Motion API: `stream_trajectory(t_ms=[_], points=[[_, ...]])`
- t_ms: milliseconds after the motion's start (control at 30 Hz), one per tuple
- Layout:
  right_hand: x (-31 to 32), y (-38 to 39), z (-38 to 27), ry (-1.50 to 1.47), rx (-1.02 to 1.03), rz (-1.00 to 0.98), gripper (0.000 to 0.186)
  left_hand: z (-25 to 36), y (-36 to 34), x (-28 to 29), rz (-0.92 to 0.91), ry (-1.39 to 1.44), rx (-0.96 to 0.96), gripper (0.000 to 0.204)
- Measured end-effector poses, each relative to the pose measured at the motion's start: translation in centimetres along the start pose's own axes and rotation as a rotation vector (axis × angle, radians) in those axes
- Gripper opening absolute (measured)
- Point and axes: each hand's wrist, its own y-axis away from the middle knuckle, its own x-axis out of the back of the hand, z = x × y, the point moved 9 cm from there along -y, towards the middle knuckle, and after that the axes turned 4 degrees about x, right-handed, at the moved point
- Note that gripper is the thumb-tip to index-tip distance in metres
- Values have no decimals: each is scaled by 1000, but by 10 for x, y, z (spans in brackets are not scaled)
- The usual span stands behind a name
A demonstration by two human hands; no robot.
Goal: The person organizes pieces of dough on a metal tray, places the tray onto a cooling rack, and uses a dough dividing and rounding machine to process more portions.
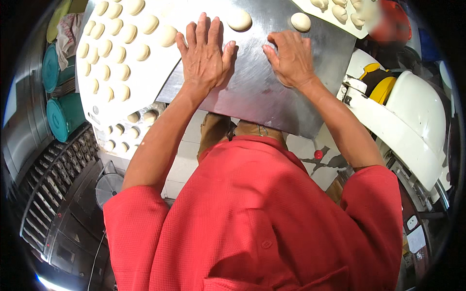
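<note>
My left hand [204, 53] is open, fingers spread and pointing away from me, palm down over the metal tabletop [242, 65]. Its fingertips come close to a dough ball [167, 36] at the edge of the white board. To the right, my right hand [292, 58] is loosely bent, thumb apart from the curled fingers; no object shows in it, though its palm is hidden. One round dough ball [239, 20] lies on the metal between and beyond my hands. Another dough ball [301, 22] sits just past my right hand.
On the left, a white board [158, 72] carries several rows of dough balls; more lie on a lower tray [114, 133]. Shaped dough pieces fill a white tray [315, 10] at the far right. A white machine [417, 111] stands right; teal buckets [58, 121] stand left.
</note>
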Motion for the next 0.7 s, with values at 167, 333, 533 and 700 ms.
stream_trajectory(t_ms=[167, 333, 533, 700], points=[[-2, -3, -5, 24, 7, -15, 22, 3, -6, 0, 31, 3, -16, 70], [7, -6, -10, 4, 19, 31, 21, 9, -4, 12, 54, -18, -53, 64], [15, -10, -3, -205, -70, 7, 20, 3, -2, 36, 142, 135, -113, 58], [71, -59, 68, -5, -150, 271, 17, -6, -46, 44, 159, 383, 113, 45]])
